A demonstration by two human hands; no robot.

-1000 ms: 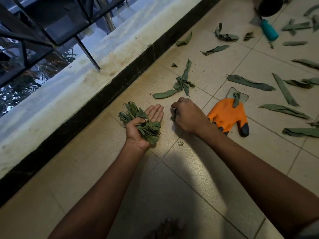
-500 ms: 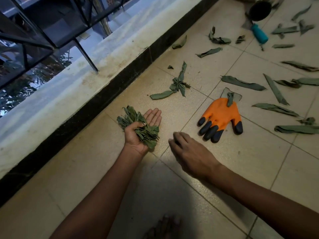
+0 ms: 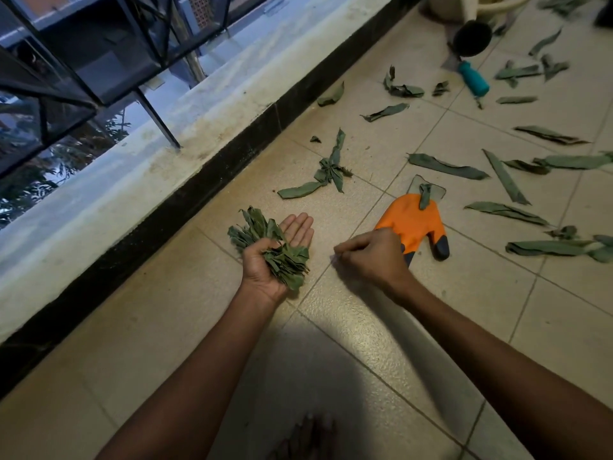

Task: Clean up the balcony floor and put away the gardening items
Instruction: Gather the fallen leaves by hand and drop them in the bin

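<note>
My left hand (image 3: pixel 265 270) lies palm up just above the tiles, its thumb pressing a bunch of green leaves (image 3: pixel 253 227) into the palm. My right hand (image 3: pixel 371 257) is curled over the floor to its right, fingertips pinched together at a tile seam on a small leaf scrap that is too small to see clearly. Behind that hand an orange glove (image 3: pixel 411 220) with dark fingertips lies flat, one leaf on its cuff. A knotted leaf cluster (image 3: pixel 326 172) lies beyond my hands, and several long loose leaves (image 3: pixel 444 166) are scattered to the right.
A teal-handled trowel (image 3: pixel 474 79) and a pale watering can with a black spout head (image 3: pixel 472 38) lie at the far right. A black skirting (image 3: pixel 199 187) and a low pale ledge with a metal railing (image 3: pixel 66 78) bound the left. My foot (image 3: pixel 305 436) shows at the bottom.
My right hand drew back from beside the glove, reached for a small scrap on the tile seam, and its fingers have now curled and pinched there. The left hand kept holding its leaves.
</note>
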